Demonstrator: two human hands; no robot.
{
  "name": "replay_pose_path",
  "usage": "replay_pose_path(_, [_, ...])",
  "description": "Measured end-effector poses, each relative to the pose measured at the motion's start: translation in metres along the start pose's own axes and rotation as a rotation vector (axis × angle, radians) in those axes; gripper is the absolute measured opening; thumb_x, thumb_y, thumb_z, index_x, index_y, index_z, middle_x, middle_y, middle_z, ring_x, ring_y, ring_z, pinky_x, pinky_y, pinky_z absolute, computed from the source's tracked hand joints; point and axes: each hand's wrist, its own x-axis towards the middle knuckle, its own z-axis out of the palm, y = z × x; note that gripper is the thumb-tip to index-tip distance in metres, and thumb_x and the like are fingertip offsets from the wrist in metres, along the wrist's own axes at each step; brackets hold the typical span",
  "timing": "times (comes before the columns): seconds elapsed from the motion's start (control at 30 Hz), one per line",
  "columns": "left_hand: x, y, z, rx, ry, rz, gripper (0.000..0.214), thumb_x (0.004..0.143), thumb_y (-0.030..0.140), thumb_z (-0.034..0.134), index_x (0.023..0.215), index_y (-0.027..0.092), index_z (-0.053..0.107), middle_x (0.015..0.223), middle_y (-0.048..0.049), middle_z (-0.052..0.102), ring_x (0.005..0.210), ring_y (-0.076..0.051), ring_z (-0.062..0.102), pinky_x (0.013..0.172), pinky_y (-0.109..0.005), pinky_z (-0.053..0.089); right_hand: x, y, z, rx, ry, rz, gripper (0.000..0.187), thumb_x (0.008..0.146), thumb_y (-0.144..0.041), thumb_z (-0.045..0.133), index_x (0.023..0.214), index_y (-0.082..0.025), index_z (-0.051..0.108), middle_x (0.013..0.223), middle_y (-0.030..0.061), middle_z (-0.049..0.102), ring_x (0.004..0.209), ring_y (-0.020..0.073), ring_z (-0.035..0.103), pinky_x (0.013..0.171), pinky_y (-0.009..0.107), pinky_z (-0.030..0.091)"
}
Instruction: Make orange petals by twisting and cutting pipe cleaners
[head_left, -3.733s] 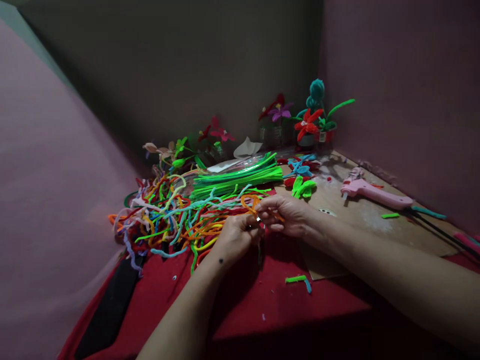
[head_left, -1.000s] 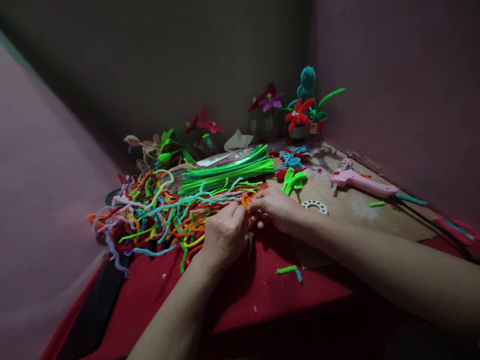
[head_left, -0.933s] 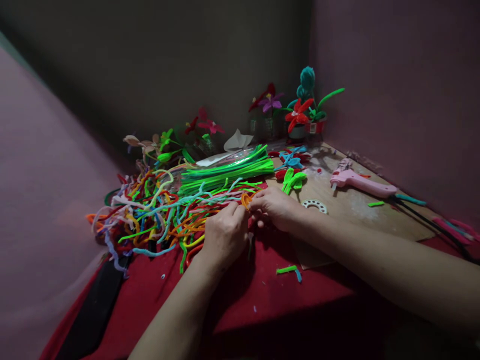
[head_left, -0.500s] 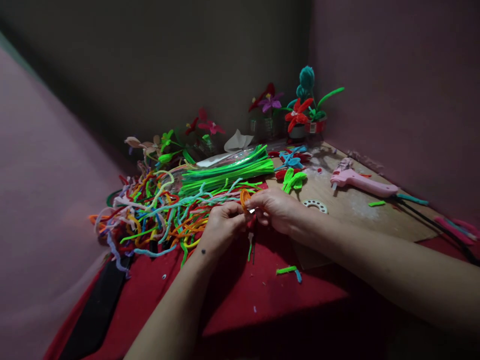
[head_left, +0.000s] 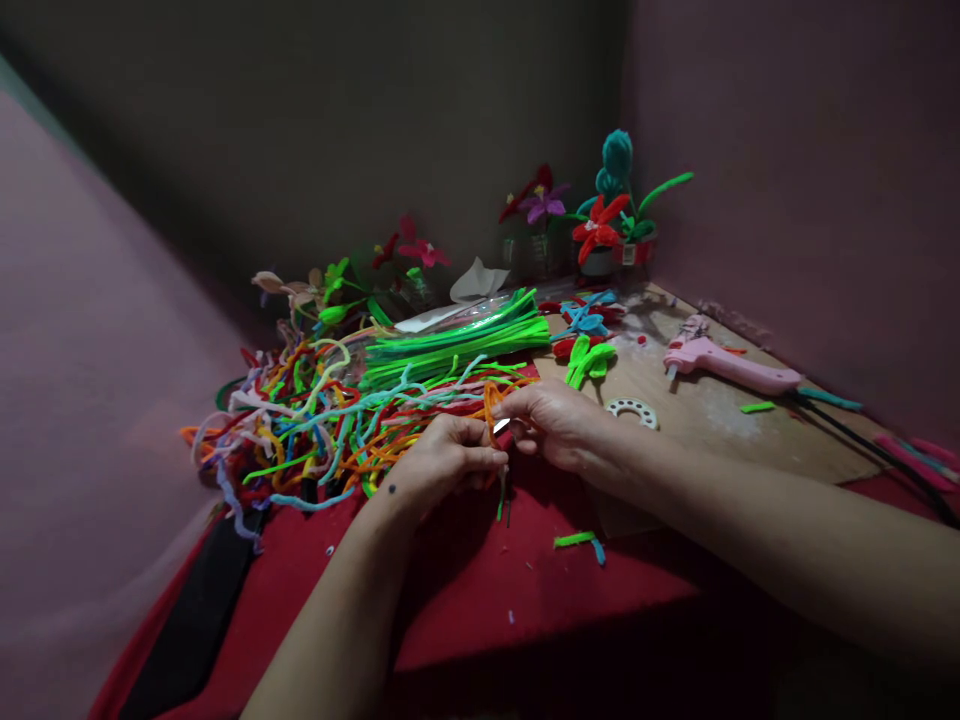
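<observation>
Between my hands is an orange pipe cleaner [head_left: 491, 398], bent into a narrow loop. My right hand [head_left: 559, 418] pinches it from the right with thumb and forefinger. On the left, my left hand [head_left: 455, 455] is closed at the loop's lower end, thumb and fingers together. A small bright white patch shows between the two hands; what it is I cannot make out. Just below my fingers lie a short green piece [head_left: 500, 505] and a thin dark stick, partly hidden by the hand.
A tangle of coloured pipe cleaners [head_left: 300, 430] spreads to the left, with a green bundle [head_left: 457, 345] behind. A pink glue gun [head_left: 731, 365] and a white ring with holes [head_left: 632, 412] lie on a board [head_left: 720, 430]. Pipe-cleaner flowers [head_left: 598, 230] stand at the back.
My left hand has shifted slightly down and left along the orange pipe cleaner, and more of the loop shows. My right hand keeps its pinch almost in place.
</observation>
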Motion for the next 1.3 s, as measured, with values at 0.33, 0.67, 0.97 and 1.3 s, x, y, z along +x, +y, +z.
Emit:
replay_pose_path(0.33, [0.000, 0.001, 0.009, -0.418, 0.098, 0.195, 0.019, 0.077, 0.029, 0.059, 0.085, 0.013, 0.052, 0.059, -0.0024, 0.061, 0.040, -0.008, 0.052, 0.034, -0.015, 0.037, 0.000, 0.006, -0.003, -0.159, -0.035, -0.124, 0.019, 0.063, -0.009, 0.055, 0.049, -0.015, 0.044, 0.035, -0.0048, 0.038, 0.029, 0.0043, 0.031, 0.029, 0.020, 0.022])
replay_pose_path(0.67, [0.006, -0.002, 0.008, -0.648, 0.051, 0.236, 0.009, 0.073, 0.013, 0.061, 0.073, 0.012, 0.052, 0.057, -0.0023, 0.062, 0.040, -0.007, 0.053, 0.038, -0.014, 0.041, 0.006, 0.006, -0.006, -0.056, -0.116, -0.146, 0.010, 0.063, -0.008, 0.056, 0.057, -0.013, 0.050, 0.043, -0.0038, 0.047, 0.032, 0.0045, 0.039, 0.029, 0.017, 0.022])
replay_pose_path(0.97, [0.002, -0.001, 0.012, -0.552, 0.012, 0.278, 0.009, 0.079, 0.019, 0.056, 0.075, 0.013, 0.051, 0.055, -0.0011, 0.061, 0.041, -0.010, 0.055, 0.042, -0.020, 0.046, 0.001, -0.006, -0.007, -0.071, -0.096, -0.292, 0.012, 0.068, -0.021, 0.063, 0.063, -0.011, 0.060, 0.054, 0.0016, 0.060, 0.045, 0.0086, 0.052, 0.046, 0.021, 0.041])
replay_pose_path(1.3, [-0.002, 0.004, 0.010, -0.462, 0.140, 0.252, 0.014, 0.077, 0.026, 0.059, 0.077, 0.013, 0.054, 0.058, 0.0013, 0.059, 0.038, -0.009, 0.053, 0.035, -0.019, 0.045, 0.000, -0.011, -0.010, -0.182, -0.074, -0.363, 0.015, 0.065, -0.025, 0.066, 0.059, -0.011, 0.064, 0.053, 0.0007, 0.059, 0.047, 0.0082, 0.049, 0.049, 0.023, 0.039])
